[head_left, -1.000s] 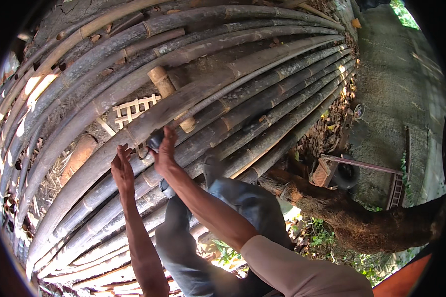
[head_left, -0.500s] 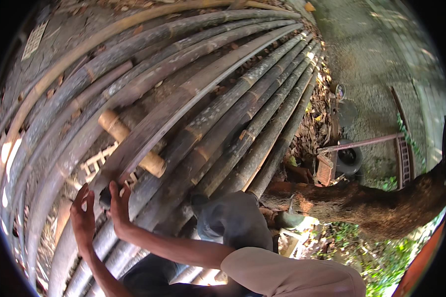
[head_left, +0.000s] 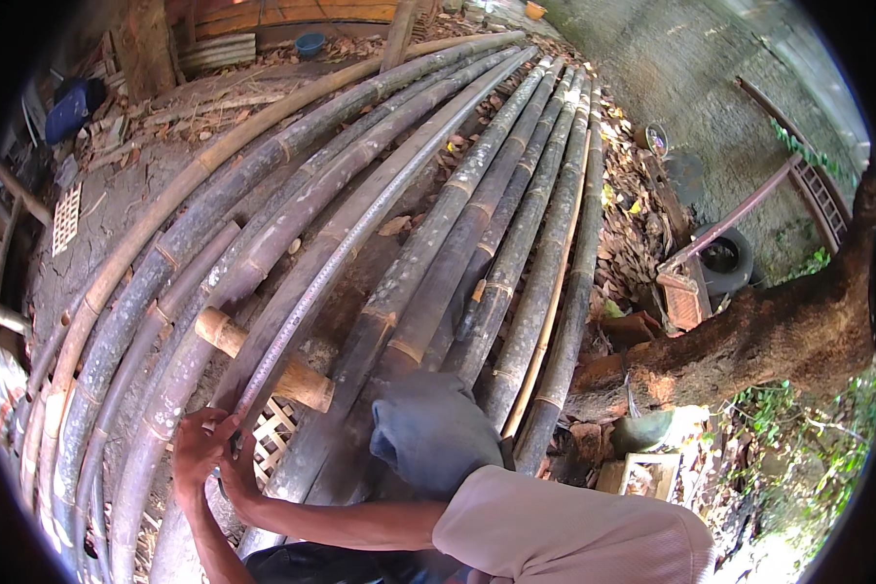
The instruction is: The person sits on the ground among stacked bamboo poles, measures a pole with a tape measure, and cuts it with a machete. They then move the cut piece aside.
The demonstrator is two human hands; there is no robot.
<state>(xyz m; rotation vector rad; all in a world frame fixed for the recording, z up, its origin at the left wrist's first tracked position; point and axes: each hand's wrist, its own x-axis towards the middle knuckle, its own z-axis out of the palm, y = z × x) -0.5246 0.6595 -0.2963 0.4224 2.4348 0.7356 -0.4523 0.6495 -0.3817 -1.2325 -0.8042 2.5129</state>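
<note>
A long pale speckled strip, which looks like a measuring tape (head_left: 333,265), runs along one bamboo pole (head_left: 280,313) from its near end toward the far end. At that near end, my left hand (head_left: 200,450) pinches the tape with bent fingers. Close against it, my right hand (head_left: 243,484) curls its fingers around the lower part of the tape, where a dark piece shows between the hands. Most of that piece is hidden by the fingers. A short, light bamboo crosspiece (head_left: 305,385) lies under the pole just beyond my hands.
Several long bamboo poles (head_left: 457,224) fan out on both sides. A thick tree trunk (head_left: 720,355) crosses at right, with a tyre (head_left: 725,258) and a metal ladder (head_left: 820,204) beyond. Dry leaves (head_left: 625,238) cover ground beside the wall. A blue bowl (head_left: 310,44) sits far back.
My view has tilted up, bringing the far ground into sight. My hands have drawn together, and their fingers, spread apart before, have closed at the pole's end. The tape's strip shows more clearly.
</note>
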